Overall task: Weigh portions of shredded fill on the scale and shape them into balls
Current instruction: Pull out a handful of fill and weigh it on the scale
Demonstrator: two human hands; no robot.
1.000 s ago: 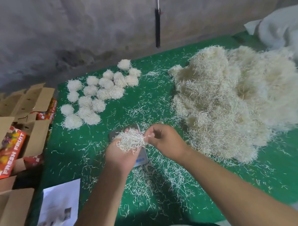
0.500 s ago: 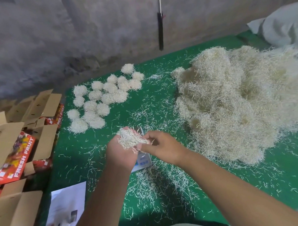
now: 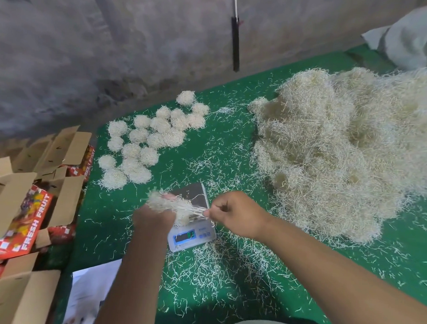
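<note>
My left hand [image 3: 154,219] holds a loose clump of pale shredded fill [image 3: 167,204] just above the small digital scale [image 3: 193,234]. My right hand [image 3: 237,214] pinches a few strands at the clump's right edge. The scale's dark platter is partly hidden behind the clump; its lit display shows below my hands. A big heap of shredded fill [image 3: 341,147] lies to the right on the green table [image 3: 232,143]. Several finished fill balls [image 3: 145,145] are grouped at the back left.
Open cardboard boxes with red "FRESH FRUIT" print [image 3: 24,215] stand off the table's left edge. A white printed sheet [image 3: 89,295] lies at the near left. Loose strands litter the cloth around the scale. A grey wall runs behind; a pale cloth bundle [image 3: 412,45] sits far right.
The clump in my left hand has drifted left off the scale, uncovering its platter and display. My right hand stays pinching strands at the clump's edge.
</note>
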